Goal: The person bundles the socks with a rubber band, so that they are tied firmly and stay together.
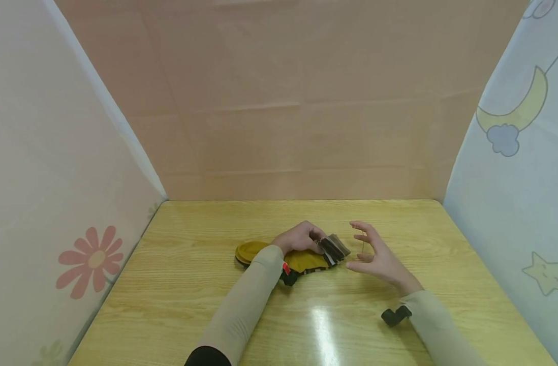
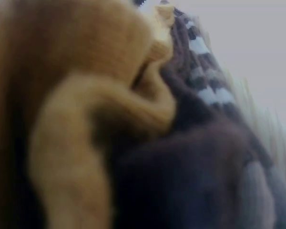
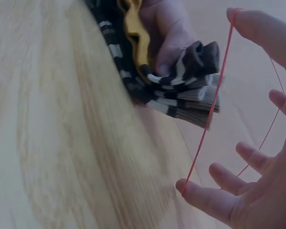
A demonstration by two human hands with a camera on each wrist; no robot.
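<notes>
A bundle of socks (image 1: 306,261), mustard yellow and dark brown with white stripes, lies on the wooden table. My left hand (image 1: 302,236) grips it near the ribbed cuffs (image 3: 195,105), whose folded layers stick out beyond the fingers toward the right. Blurred yellow and brown knit (image 2: 71,157) fills most of the left wrist view, and the fingers are hidden there. To the right of the cuffs, my right hand (image 1: 381,259) is spread wide. A thin red rubber band (image 3: 214,102) is stretched around its fingers and thumb, apart from the socks.
The light wood table (image 1: 169,305) runs back to a plain tan backdrop (image 1: 302,127). Patterned fabric sheets (image 1: 526,193) stand along both sides. A small black device (image 1: 395,316) is worn on the right wrist.
</notes>
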